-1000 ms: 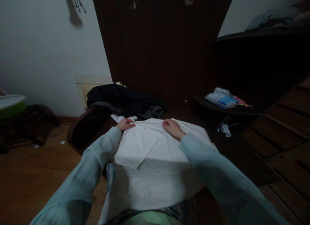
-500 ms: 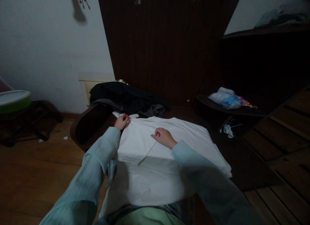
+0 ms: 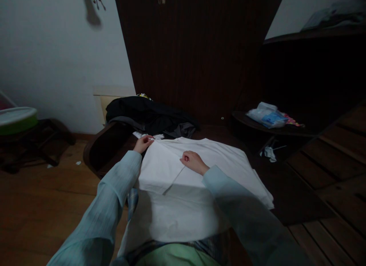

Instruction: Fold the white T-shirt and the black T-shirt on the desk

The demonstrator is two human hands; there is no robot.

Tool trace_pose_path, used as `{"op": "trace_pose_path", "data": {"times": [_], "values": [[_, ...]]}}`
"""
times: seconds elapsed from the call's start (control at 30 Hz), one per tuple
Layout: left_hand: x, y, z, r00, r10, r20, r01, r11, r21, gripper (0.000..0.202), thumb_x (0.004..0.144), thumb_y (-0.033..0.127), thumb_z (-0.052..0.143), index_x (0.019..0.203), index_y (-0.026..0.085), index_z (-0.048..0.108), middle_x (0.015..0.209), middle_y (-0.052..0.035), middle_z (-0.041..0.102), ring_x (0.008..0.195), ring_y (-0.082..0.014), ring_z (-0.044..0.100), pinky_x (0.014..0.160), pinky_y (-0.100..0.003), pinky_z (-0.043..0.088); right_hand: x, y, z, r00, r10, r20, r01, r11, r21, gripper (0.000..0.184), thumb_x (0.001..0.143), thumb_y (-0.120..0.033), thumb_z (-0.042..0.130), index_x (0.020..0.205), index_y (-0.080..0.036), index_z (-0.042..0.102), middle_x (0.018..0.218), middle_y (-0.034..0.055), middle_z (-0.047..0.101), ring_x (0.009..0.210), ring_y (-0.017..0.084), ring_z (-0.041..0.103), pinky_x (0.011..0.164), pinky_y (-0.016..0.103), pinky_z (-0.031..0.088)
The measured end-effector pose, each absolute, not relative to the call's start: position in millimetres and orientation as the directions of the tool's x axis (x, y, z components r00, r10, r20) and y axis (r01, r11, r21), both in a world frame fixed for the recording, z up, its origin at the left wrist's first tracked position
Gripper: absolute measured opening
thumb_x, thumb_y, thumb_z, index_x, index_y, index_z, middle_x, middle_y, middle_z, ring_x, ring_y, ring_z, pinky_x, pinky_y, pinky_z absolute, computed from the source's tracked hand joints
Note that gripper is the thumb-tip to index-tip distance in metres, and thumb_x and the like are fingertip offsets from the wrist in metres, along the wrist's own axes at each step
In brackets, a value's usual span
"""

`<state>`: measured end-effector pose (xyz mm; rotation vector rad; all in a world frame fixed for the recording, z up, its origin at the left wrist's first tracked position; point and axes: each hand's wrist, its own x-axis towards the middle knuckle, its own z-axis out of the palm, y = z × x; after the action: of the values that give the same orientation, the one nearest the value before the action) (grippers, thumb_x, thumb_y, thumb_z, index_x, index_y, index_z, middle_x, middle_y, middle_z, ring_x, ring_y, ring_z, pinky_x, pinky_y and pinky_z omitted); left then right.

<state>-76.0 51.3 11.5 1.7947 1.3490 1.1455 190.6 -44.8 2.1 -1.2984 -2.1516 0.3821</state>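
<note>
A white garment [image 3: 188, 197] lies spread flat on a dark wooden table [image 3: 105, 147] in front of me, with one sleeve folded across its left half. My left hand [image 3: 143, 143] pinches the garment's far left corner near the collar. My right hand [image 3: 192, 162] rests on the cloth's middle with fingers curled, pinching the end of the folded sleeve. Both my arms wear pale blue sleeves.
A heap of dark clothes [image 3: 148, 117] lies at the table's far end. A low dark shelf at right holds a plastic bag [image 3: 267, 115]. A stool with a green basin [image 3: 17, 119] stands at left. Wooden floor lies all around; a dark wooden wall rises behind.
My right hand has come back from the garment's far edge to its middle, at the sleeve end. My left hand stays at the far left corner.
</note>
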Motion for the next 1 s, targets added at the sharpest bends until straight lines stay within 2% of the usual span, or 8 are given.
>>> {"op": "trace_pose_path", "data": {"times": [0.17, 0.33, 0.63, 0.83, 1.0], "values": [[-76.4, 53.9, 10.4, 0.107, 0.968, 0.226, 0.363, -0.25, 0.898, 0.043, 0.052, 0.043, 0.065, 0.082, 0.013, 0.06, 0.055, 0.0049, 0.046, 0.052, -0.0091, 0.043, 0.052, -0.022, 0.035, 190.8, -44.1, 0.1, -0.323, 0.886, 0.332, 0.661, 0.462, -0.591, 0.016, 0.073, -0.022, 0.052, 0.059, -0.018, 0.046, 0.055, -0.0047, 0.044, 0.054, 0.009, 0.041, 0.054, 0.02, 0.03], [-74.6, 50.5, 13.0, 0.116, 0.986, 0.116, 0.36, -0.151, 0.921, 0.047, 0.054, 0.047, 0.062, 0.086, 0.013, 0.061, 0.058, 0.0032, 0.05, 0.054, -0.0102, 0.045, 0.053, -0.023, 0.035, 191.0, -43.1, -0.7, -0.274, 0.913, 0.304, 0.624, 0.409, -0.666, 0.017, 0.075, -0.027, 0.049, 0.061, -0.019, 0.049, 0.053, -0.0053, 0.045, 0.051, 0.008, 0.039, 0.051, 0.019, 0.029], [-77.9, 59.1, 13.7, 0.144, 0.983, 0.115, 0.363, -0.16, 0.918, 0.046, 0.048, 0.044, 0.07, 0.082, 0.014, 0.062, 0.051, 0.0071, 0.042, 0.05, -0.0086, 0.042, 0.052, -0.023, 0.036, 191.5, -43.3, 0.4, -0.296, 0.912, 0.285, 0.608, 0.41, -0.68, 0.014, 0.068, -0.021, 0.048, 0.055, -0.018, 0.047, 0.051, -0.0051, 0.044, 0.051, 0.008, 0.039, 0.051, 0.019, 0.028], [-82.8, 72.1, 12.5, 0.187, 0.981, 0.059, 0.366, -0.125, 0.922, 0.051, 0.038, 0.047, 0.075, 0.076, 0.014, 0.063, 0.05, 0.0073, 0.044, 0.05, -0.0082, 0.044, 0.051, -0.023, 0.036, 191.5, -42.5, 0.1, -0.293, 0.91, 0.294, 0.578, 0.414, -0.704, 0.012, 0.064, -0.017, 0.046, 0.051, -0.018, 0.045, 0.048, -0.0057, 0.041, 0.049, 0.008, 0.037, 0.05, 0.02, 0.027], [-81.9, 74.0, 7.4, 0.15, 0.985, 0.082, 0.365, -0.133, 0.922, 0.049, 0.04, 0.045, 0.076, 0.076, 0.014, 0.063, 0.049, 0.0077, 0.041, 0.049, -0.0085, 0.044, 0.052, -0.023, 0.037, 191.5, -44.6, 3.8, -0.274, 0.913, 0.304, 0.548, 0.408, -0.73, 0.012, 0.061, -0.016, 0.045, 0.05, -0.018, 0.042, 0.047, -0.0061, 0.039, 0.049, 0.008, 0.036, 0.049, 0.02, 0.027]]}}
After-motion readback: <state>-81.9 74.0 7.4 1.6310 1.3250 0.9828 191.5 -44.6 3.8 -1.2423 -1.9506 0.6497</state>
